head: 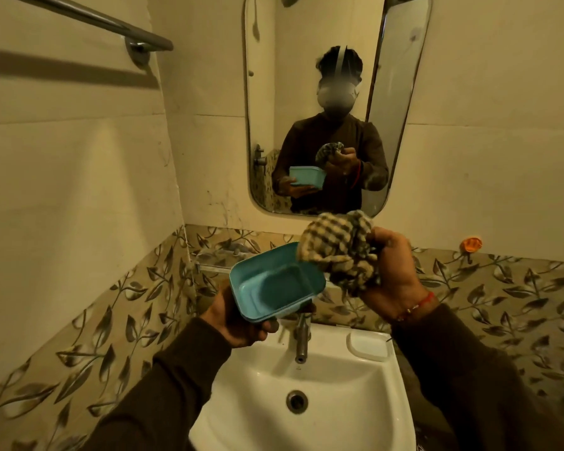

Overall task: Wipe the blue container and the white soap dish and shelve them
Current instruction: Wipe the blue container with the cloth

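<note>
at frame centre the left hand [238,323] gripped the blue container [275,283] from beneath, mouth tilted toward the camera, long axis running lower left to upper right. the right hand [391,275], fingers bunched around a checked cloth [339,252], touched its upper-right rim. the white soap dish [368,346] sat lower right on the basin [332,402].

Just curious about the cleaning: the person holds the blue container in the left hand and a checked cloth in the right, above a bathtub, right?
Not a bathtub. The head view shows the left hand holding the blue container and the right hand the checked cloth above a white washbasin.
</note>
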The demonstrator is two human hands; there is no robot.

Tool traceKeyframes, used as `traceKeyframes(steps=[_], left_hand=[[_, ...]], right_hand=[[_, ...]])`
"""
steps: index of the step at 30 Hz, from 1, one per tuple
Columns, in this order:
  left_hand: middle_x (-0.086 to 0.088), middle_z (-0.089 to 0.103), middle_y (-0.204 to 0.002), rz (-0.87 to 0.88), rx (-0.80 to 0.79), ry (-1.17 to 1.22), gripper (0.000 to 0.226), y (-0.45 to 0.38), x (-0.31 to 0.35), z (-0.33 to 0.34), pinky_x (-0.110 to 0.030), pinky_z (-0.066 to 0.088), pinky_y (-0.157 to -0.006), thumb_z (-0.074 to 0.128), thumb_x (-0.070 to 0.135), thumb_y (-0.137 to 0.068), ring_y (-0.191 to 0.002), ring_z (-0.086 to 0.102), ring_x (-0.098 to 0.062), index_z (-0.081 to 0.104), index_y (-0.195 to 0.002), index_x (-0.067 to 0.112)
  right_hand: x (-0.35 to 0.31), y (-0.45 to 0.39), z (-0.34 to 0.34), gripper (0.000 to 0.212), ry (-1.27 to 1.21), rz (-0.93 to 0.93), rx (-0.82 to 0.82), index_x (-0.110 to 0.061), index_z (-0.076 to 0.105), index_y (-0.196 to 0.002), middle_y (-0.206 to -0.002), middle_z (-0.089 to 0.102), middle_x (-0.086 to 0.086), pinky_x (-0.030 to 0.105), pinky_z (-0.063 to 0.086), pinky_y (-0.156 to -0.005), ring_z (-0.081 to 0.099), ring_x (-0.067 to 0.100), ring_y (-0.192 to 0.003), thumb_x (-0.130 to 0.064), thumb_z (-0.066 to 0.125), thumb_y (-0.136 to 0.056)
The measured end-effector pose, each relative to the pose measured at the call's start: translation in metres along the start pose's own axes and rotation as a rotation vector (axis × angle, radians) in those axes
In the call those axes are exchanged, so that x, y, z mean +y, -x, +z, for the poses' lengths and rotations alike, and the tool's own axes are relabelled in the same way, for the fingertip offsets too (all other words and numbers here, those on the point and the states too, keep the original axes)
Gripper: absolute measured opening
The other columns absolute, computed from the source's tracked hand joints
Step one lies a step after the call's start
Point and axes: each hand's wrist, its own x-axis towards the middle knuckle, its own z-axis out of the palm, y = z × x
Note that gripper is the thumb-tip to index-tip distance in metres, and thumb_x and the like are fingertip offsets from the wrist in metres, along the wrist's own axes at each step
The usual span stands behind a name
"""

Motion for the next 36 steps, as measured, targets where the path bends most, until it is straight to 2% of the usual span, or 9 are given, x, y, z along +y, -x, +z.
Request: traceKeyframes(steps=[4,9,13,18,20,23,25,29,36], left_hand=[[-0.011,0.074,-0.083,-0.029,-0.214,-0.018,0.059,0.008,0.01,0.004,-0.022,0.051,-0.039,0.093,0.046,-0.046,-0.046,0.058,-0.019,0.082,-0.093,0.011],[-0.01,0.074,-0.083,-0.051,-0.219,-0.097,0.061,0.005,0.016,0.009,-0.023,0.051,-0.038,0.092,0.053,-0.041,-0.044,0.057,-0.02,0.082,-0.089,0.015],[-0.009,0.076,-0.087,-0.09,-0.257,-0.173,0.058,0.003,0.02,0.009,-0.026,0.055,-0.042,0.083,0.058,-0.054,-0.05,0.063,-0.022,0.082,-0.096,0.018],[-0.018,0.075,-0.092,-0.16,-0.136,-0.11,0.07,-0.006,0.018,-0.001,-0.037,0.059,-0.045,0.036,0.062,-0.086,-0.061,0.072,-0.037,0.079,-0.105,0.011],[-0.021,0.075,-0.099,-0.165,-0.172,-0.113,0.062,-0.005,0.019,0.003,-0.039,0.061,-0.047,0.055,0.059,-0.081,-0.07,0.074,-0.042,0.077,-0.111,0.01],[-0.031,0.073,-0.095,-0.199,-0.211,0.01,0.064,0.001,0.018,0.012,-0.048,0.061,-0.048,0.095,0.027,-0.053,-0.073,0.071,-0.053,0.076,-0.107,-0.003],[-0.027,0.074,-0.087,-0.162,-0.076,-0.019,0.064,-0.004,0.016,0.015,-0.044,0.06,-0.047,0.093,0.032,-0.052,-0.068,0.072,-0.047,0.074,-0.103,-0.001],[-0.013,0.073,-0.076,-0.014,0.279,-0.128,0.052,-0.019,0.016,0.009,-0.03,0.058,-0.05,0.051,0.06,-0.087,-0.059,0.071,-0.027,0.069,-0.094,0.012],[-0.014,0.075,-0.1,0.155,0.237,-0.209,0.055,-0.023,0.019,0.007,-0.032,0.06,-0.066,0.057,0.065,-0.081,-0.084,0.072,-0.028,0.081,-0.096,0.017]], right_hand=[[-0.01,-0.002,-0.013,0.056,0.028,-0.085,0.108,0.0,0.059,-0.123,-0.111,0.064,0.021,0.031,0.05,-0.058,0.064,0.035,-0.084,-0.028,0.039,-0.078],[0.003,0.001,-0.025,0.05,0.221,-0.079,0.204,-0.012,0.07,-0.085,-0.092,0.067,0.015,0.028,0.043,-0.057,0.064,0.027,-0.071,-0.052,0.042,-0.084],[0.018,0.005,-0.026,0.062,0.614,-0.019,0.245,-0.019,0.068,-0.103,-0.092,0.074,0.01,0.029,0.05,-0.05,0.069,0.023,-0.069,-0.073,0.059,-0.075],[0.028,0.009,-0.026,0.041,0.817,-0.113,0.201,-0.018,0.062,-0.101,-0.086,0.072,0.007,0.023,0.044,-0.04,0.065,0.013,-0.056,-0.053,0.067,-0.081],[0.029,0.01,-0.028,0.036,0.89,-0.121,0.207,-0.023,0.062,-0.101,-0.094,0.071,0.01,0.023,0.046,-0.041,0.067,0.012,-0.058,-0.053,0.066,-0.082],[0.033,0.012,-0.034,0.035,1.043,-0.115,0.211,-0.033,0.057,-0.108,-0.094,0.069,0.007,0.023,0.046,-0.037,0.065,0.011,-0.049,-0.054,0.065,-0.081],[0.037,0.013,-0.039,0.026,1.101,-0.143,0.187,-0.038,0.055,-0.105,-0.095,0.066,0.005,0.025,0.047,-0.038,0.066,0.011,-0.051,-0.05,0.064,-0.084],[0.047,0.012,-0.049,0.016,1.142,-0.211,0.147,-0.037,0.053,-0.105,-0.096,0.063,0.009,0.028,0.048,-0.039,0.062,0.009,-0.05,-0.035,0.06,-0.091],[0.055,0.007,-0.064,0.023,1.174,-0.284,0.182,-0.029,0.052,-0.113,-0.103,0.061,0.012,0.029,0.049,-0.039,0.061,0.008,-0.054,-0.032,0.058,-0.092]])
